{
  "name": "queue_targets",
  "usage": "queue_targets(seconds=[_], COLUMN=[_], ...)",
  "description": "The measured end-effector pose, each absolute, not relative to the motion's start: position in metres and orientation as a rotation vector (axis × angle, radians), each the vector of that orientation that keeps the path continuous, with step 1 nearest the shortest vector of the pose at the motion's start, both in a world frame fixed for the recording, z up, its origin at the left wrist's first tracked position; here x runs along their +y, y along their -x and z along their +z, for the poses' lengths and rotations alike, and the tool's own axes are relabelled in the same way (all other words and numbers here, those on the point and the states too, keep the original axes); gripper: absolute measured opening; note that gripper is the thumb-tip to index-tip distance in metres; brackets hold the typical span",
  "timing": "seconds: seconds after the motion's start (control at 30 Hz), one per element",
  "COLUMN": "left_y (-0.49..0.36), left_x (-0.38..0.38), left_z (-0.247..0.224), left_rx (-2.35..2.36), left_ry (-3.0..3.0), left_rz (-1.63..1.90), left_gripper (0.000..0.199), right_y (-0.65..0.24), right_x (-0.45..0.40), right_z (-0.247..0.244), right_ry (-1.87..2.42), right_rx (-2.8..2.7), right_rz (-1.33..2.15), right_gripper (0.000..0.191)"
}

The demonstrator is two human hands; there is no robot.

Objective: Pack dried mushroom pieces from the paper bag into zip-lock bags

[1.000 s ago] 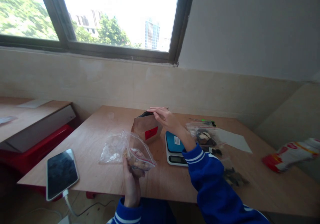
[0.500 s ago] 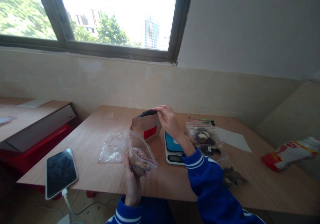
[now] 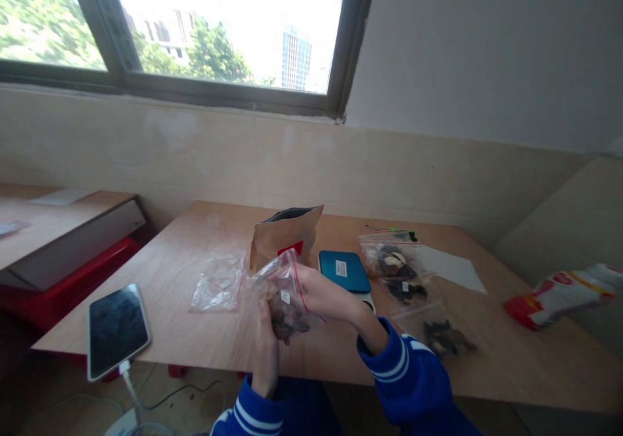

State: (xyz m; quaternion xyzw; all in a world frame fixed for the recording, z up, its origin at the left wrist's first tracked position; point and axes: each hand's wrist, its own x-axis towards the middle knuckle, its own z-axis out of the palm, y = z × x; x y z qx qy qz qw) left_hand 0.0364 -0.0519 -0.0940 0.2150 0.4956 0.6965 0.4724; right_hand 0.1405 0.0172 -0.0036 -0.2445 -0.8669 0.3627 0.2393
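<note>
A clear zip bag [image 3: 291, 306] holds brownish dried pieces and bears a small white label. My left hand [image 3: 266, 332] is wrapped round its lower left side, thumb in front. Behind the bag's right edge, my right hand [image 3: 324, 293] is at the red zip line, its fingertips hidden by plastic, so what they grip is unclear. Just behind stands an open brown paper pouch [image 3: 272, 240] with a red label. A kitchen scale [image 3: 344, 271] with a blue top lies to the right, partly covered by my right forearm.
A flat clear bag [image 3: 217, 283] and a phone [image 3: 118, 324] on a cable lie left. At right are zip bags of dried pieces [image 3: 395, 262], another such bag [image 3: 446, 337], white paper [image 3: 452, 267] and a red-white bottle [image 3: 559, 296].
My right hand has left the paper pouch's top edge and come down to the zip bag. The zip bag has turned and shifted slightly right in my left hand.
</note>
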Motion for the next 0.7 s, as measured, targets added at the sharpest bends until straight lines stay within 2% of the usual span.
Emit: queue_targets(seconds=[0.1, 0.33, 0.5, 0.7], left_y=[-0.038, -0.034, -0.032, -0.032], left_x=[-0.051, -0.05, -0.048, -0.045], left_z=[-0.093, -0.097, -0.089, -0.093], left_rx=[1.212, 1.259, 1.227, 1.205], left_ry=[-0.523, -0.431, -0.375, -0.34], left_rz=[1.652, 1.632, 1.657, 1.694], left_gripper=[0.056, 0.062, 0.061, 0.063], right_y=[-0.138, -0.144, -0.144, -0.14], right_x=[0.019, 0.021, 0.017, 0.012], right_z=[-0.011, -0.018, -0.017, -0.024], right_ry=[0.562, 0.714, 0.667, 0.685], right_rx=[-2.449, -2.494, -2.477, -2.468], right_rz=[1.063, 1.024, 1.053, 0.987], right_gripper=[0.027, 0.029, 0.016, 0.015])
